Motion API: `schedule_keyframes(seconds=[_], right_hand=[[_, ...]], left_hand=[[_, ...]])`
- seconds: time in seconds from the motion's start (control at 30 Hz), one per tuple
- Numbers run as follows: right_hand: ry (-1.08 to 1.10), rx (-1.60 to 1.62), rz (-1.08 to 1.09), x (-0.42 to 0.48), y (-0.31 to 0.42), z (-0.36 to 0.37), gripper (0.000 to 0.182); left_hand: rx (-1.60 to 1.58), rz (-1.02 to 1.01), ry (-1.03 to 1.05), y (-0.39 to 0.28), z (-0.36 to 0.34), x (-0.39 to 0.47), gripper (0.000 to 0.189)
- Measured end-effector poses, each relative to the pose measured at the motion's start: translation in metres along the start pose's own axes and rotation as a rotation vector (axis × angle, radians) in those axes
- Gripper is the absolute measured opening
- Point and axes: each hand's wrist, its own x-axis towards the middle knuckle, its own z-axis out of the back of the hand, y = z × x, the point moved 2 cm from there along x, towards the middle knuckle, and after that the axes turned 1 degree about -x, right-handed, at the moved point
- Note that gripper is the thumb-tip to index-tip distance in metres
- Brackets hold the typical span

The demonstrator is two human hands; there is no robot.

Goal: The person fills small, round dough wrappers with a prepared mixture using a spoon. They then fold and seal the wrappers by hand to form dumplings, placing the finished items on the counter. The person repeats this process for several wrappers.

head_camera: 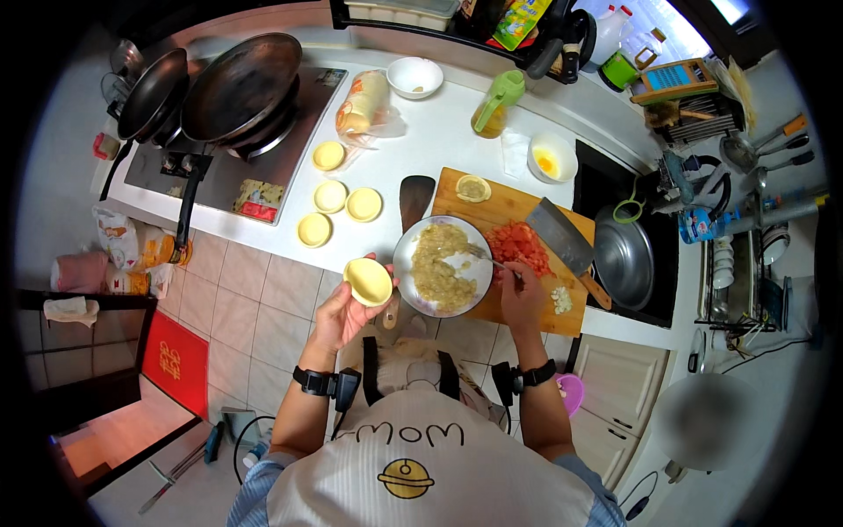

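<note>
My left hand holds an empty yellow tart shell at the counter's front edge. In my right hand is a metal fork, its tines in the mashed yellowish filling on a white plate. That plate overlaps the left side of a wooden cutting board. On the board lie a filled tart shell, chopped tomato, a cleaver and minced garlic or a similar pale food. Several empty tart shells stand on the counter to the left.
A wooden spatula lies partly under the plate. Behind are a bowl with egg, a green-lidded oil jug, a bagged stack of tart shells and a white bowl. Pans rest on the stove; a metal basin sits in the sink.
</note>
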Motion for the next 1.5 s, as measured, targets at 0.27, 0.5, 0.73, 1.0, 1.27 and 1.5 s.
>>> schedule_keyframes(seconds=[0.27,0.5,0.73,1.0,1.27,1.5], right_hand=[[0.075,-0.119,0.040,0.014,0.001,-0.030,0.014],[0.290,0.258,-0.283,0.011,0.005,-0.057,0.015],[0.369,0.471,-0.428,0.010,0.005,-0.052,0.016],[0.287,0.596,-0.342,0.002,0.096,-0.001,0.014],[0.064,-0.252,0.949,-0.030,0.165,0.014,0.022],[0.024,-0.250,0.917,-0.037,0.161,0.030,0.024]], left_hand=[[0.027,-0.004,-0.088,0.007,0.027,0.003,0.057],[0.015,-0.042,-0.169,0.020,0.059,0.009,0.052],[0.091,-0.008,-0.146,0.015,0.059,0.008,0.055],[0.040,0.011,-0.004,0.006,0.000,0.026,0.060],[-0.090,-0.148,0.224,0.011,-0.078,0.058,0.083],[-0.060,-0.187,0.209,0.015,-0.082,0.052,0.088]])
